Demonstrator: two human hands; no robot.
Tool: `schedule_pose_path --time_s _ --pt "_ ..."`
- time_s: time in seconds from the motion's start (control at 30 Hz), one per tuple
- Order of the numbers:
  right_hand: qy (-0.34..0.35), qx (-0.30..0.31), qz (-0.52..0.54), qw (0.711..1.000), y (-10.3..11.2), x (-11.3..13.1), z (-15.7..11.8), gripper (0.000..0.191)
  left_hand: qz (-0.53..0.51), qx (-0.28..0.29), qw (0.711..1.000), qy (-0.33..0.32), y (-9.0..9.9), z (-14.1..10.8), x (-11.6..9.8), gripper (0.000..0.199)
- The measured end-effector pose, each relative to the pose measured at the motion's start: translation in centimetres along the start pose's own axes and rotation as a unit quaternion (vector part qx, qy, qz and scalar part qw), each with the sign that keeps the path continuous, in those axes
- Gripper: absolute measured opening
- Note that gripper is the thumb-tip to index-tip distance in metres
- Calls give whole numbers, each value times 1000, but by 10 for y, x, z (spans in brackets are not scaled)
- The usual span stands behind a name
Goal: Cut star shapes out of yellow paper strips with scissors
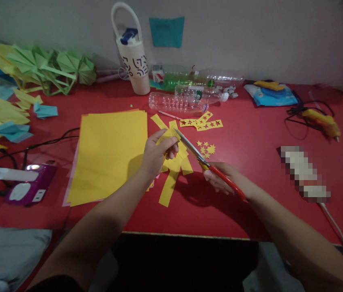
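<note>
My left hand (162, 150) pinches a small piece of yellow paper (171, 133) above a loose pile of yellow paper strips (169, 188). In my right hand (220, 178) is a pair of scissors (194, 151) with red handles, fingers wrapped round them. The blade tips point up and left, touching or very near the paper's edge; I cannot tell if they are cutting. Several small yellow paper stars (207, 150) lie on the red table right of the blades. Behind them rest yellow strips with star-shaped holes (203, 121).
A stack of yellow sheets (110, 158) lies left. Plastic bottles (177, 101) and a white tumbler (134, 65) line the back. Folded green paper (43, 67) and a purple power socket (31, 186) are far left; a yellow glue gun (320, 121) lies right, above a pixelated corded object (305, 174).
</note>
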State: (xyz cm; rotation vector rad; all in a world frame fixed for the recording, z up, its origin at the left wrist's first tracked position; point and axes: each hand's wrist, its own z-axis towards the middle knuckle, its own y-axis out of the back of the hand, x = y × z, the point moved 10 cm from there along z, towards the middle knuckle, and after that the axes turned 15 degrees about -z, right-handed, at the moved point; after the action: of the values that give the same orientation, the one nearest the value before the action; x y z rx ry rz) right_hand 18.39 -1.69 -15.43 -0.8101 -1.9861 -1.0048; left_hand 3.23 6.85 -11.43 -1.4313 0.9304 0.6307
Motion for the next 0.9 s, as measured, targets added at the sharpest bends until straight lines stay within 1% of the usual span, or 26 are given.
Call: schedule_pose_path --time_s 0.2,0.37,0.53,0.8,0.9 --pt "-2 -8 -12 1000 1 0 0 48 5 19 1000 -6 -4 1 0 15" --pt "-7 -6 0 1000 1 3 -1 50 -7 30 999 -10 -4 1 2 15" --pt "-9 -5 -3 1000 1 3 -1 50 -10 21 1000 -2 -1 2 5 15" --pt "-16 -9 -7 1000 1 0 0 48 -4 24 1000 -2 1 3 8 13" --pt "-22 -11 -14 1000 3 -3 0 49 3 44 999 -5 -3 3 4 14"
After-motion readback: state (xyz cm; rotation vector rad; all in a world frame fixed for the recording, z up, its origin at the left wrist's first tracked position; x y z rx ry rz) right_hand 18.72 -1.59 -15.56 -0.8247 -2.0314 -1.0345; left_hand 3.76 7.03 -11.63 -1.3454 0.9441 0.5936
